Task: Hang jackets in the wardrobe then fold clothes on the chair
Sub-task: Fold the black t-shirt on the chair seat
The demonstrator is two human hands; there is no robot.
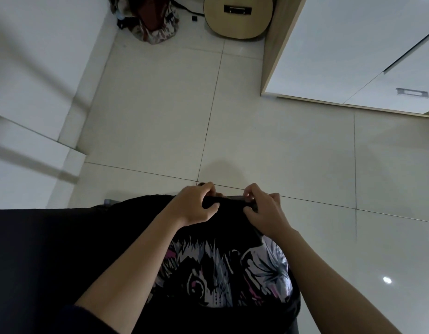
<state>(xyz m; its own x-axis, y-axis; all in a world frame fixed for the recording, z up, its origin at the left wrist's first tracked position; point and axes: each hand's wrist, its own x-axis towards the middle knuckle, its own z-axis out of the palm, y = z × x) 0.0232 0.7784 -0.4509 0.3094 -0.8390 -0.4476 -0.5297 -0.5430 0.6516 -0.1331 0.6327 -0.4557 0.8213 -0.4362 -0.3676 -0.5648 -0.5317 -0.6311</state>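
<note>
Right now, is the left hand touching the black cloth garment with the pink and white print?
Touching. Head view: the left hand grips the black garment along its top edge, fingers curled over it.

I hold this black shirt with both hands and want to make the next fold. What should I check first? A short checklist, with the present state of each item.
1. Left hand grip on the shirt: ok, the fingers curl round its top edge.
2. Right hand grip: ok, it pinches the same edge.
3. Hands level: ok, close together and about level.
4. Shirt hangs smooth: cannot tell, its lower part runs out of view.
5. Chair ready: cannot tell, only a dark mass shows on the left.
6. Floor ahead: ok, the guitar and bag stand far off by the wall.
</note>
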